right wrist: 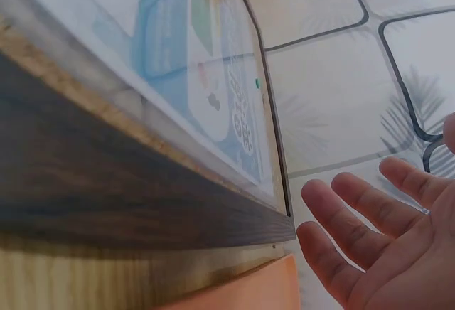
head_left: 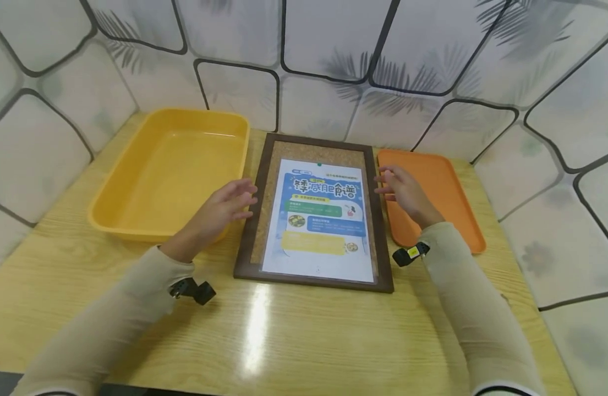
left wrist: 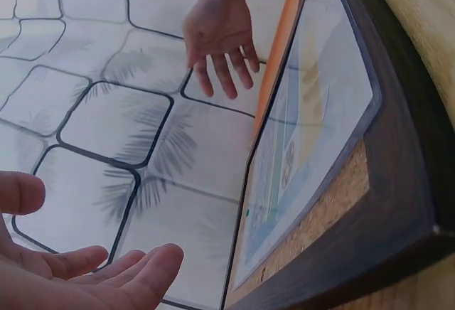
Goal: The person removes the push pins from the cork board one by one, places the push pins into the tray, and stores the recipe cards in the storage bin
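A dark-framed cork board (head_left: 319,144) lies on the table with a printed sheet (head_left: 316,220) on it, under a clear cover. A green pushpin (head_left: 319,164) sits at the sheet's top edge. My left hand (head_left: 215,215) hovers by the board's left side, its fingers relaxed and holding nothing. On the other side my right hand (head_left: 405,193) is held above the orange tray's edge, near the frame, also with nothing in it. In the left wrist view the right hand (left wrist: 220,36) faces across the board, fingers extended. The right wrist view shows the fingers spread loosely beside the frame.
To the left stands a deep yellow bin (head_left: 170,181). A flat orange tray (head_left: 434,187) lies to the right of the board. The wooden table (head_left: 304,335) meets patterned wall panels (head_left: 323,104) at the back and sides.
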Tool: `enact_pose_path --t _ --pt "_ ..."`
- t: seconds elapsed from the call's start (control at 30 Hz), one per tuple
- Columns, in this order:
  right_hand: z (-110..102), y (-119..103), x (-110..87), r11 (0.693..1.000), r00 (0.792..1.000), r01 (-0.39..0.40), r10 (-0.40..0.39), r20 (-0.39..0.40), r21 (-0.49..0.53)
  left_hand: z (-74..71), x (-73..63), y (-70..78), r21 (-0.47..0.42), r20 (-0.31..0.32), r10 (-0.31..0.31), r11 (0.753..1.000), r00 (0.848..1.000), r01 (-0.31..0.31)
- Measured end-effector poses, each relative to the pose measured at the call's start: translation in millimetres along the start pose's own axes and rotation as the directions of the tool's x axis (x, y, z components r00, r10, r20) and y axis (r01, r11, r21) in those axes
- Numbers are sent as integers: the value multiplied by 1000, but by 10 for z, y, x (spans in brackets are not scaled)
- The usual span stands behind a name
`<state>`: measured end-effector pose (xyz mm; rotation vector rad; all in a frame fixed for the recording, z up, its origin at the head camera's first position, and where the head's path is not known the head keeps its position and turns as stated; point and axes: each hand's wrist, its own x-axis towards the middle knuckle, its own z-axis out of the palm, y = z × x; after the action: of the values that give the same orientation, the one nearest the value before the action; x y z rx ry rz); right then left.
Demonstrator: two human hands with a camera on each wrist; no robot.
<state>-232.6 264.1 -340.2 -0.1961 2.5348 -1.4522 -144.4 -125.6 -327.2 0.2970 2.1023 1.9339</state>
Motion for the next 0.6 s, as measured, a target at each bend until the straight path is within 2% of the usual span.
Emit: enact_pose_path --t 0.27,0.47,0.6 --pt "29 -49 145 999 999 -13 11 46 42 90 70 -21 -55 14 -77 995 997 78" --pt "94 -93 252 997 999 4 -7 38 79 121 121 -21 -17 1 -145 989 989 145" --pt "127 -109 313 996 999 -7 4 34 89 150 169 -30 -26 -10 -200 979 980 200"
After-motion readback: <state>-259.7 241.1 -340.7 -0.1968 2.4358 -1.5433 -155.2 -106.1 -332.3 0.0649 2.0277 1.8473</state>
